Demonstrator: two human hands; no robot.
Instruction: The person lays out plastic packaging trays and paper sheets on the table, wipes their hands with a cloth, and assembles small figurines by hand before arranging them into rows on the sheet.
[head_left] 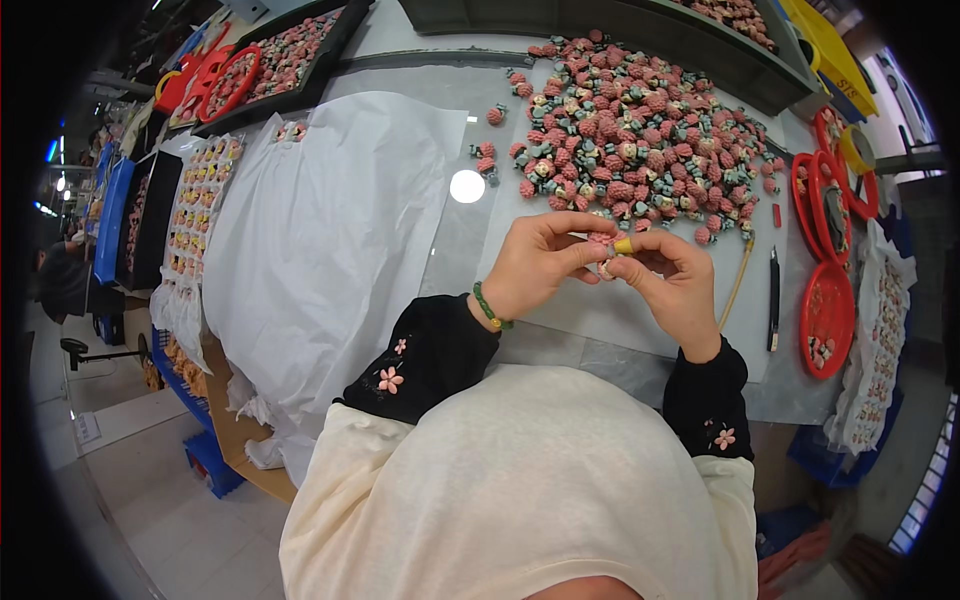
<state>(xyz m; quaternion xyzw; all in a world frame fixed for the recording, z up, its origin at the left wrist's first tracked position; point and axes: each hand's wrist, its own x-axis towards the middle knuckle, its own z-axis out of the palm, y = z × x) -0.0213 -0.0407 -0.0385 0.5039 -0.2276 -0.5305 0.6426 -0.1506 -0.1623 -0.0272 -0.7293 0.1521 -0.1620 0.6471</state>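
My left hand (535,265) and my right hand (675,285) meet over the pale work surface, just in front of a big heap of small pink-and-grey figurines (640,140). Between the fingertips of both hands is a small pink figurine (602,239), partly hidden by the fingers. Thumb and index finger of each hand are pinched around it. A yellow cap-like piece (623,246) sits at the tip of my right index finger; whether it is worn or held I cannot tell. A green bead bracelet (482,305) circles my left wrist.
Right of my right hand lie a thin wooden stick (737,285) and a black pen-like tool (774,300). Red round trays (828,310) stand beyond them. White sheeting (320,200) covers the left side. A grey bin (600,22) and a black tray (335,60) stand behind.
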